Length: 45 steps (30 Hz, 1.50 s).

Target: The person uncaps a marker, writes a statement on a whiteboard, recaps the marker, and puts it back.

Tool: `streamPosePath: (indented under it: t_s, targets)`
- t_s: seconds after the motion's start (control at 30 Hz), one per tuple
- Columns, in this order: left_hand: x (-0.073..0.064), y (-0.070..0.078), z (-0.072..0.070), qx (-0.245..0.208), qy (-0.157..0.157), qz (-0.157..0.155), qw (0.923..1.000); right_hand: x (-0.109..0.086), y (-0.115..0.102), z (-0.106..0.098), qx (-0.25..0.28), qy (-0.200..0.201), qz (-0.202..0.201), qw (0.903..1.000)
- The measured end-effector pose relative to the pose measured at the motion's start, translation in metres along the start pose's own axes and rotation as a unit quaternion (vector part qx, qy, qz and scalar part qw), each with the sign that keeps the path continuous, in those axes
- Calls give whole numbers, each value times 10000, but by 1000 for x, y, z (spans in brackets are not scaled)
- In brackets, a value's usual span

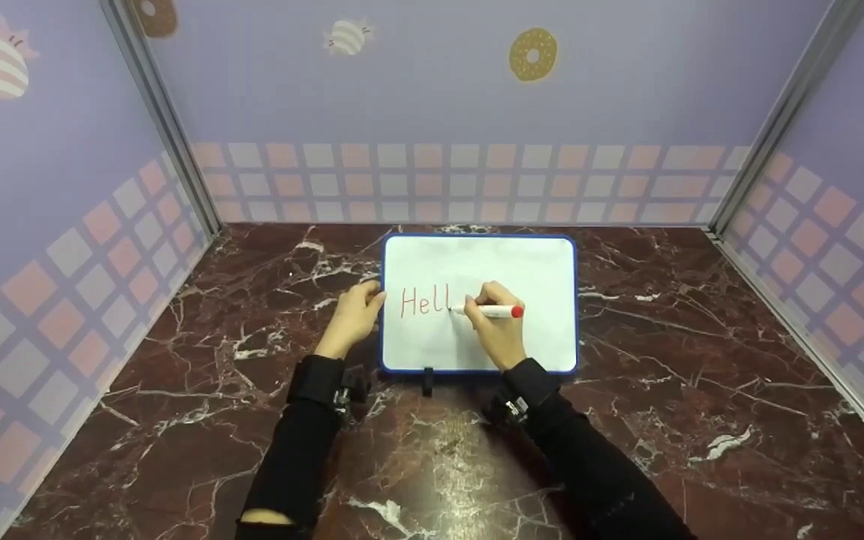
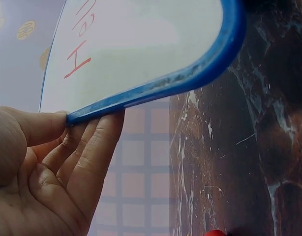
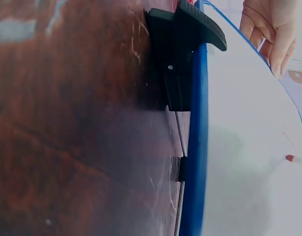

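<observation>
A small whiteboard with a blue frame stands propped on the table, with "Hell" in red letters on its left part. My left hand grips the board's left edge; in the left wrist view the thumb is at the front edge and the fingers reach behind. My right hand pinches a white marker with a red end, its tip at the last letter. In the right wrist view the marker's red tip shows near the board, but the right hand is out of frame.
A black clip-like support sits at the board's lower edge. The dark red marble table meets patterned walls behind and at both sides. A small red thing, its kind unclear, shows at the bottom of the left wrist view.
</observation>
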<state>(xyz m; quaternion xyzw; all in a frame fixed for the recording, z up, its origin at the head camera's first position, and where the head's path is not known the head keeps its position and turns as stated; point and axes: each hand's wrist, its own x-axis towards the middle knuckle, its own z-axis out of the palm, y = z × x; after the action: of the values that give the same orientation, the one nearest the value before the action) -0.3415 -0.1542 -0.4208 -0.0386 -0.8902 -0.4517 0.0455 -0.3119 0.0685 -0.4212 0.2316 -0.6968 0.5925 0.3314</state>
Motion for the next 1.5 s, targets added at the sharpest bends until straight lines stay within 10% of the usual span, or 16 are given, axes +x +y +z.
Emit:
streamPosePath:
  t_s: [0.87,1.5]
  targets:
    - [-1,3,-1,-138,-85,-54,9999,6,37,-10,-232,489,16,9985]
    - [-2,1,-3,-155,-140,-39,9998,9,4,-8,67,569,549,9968]
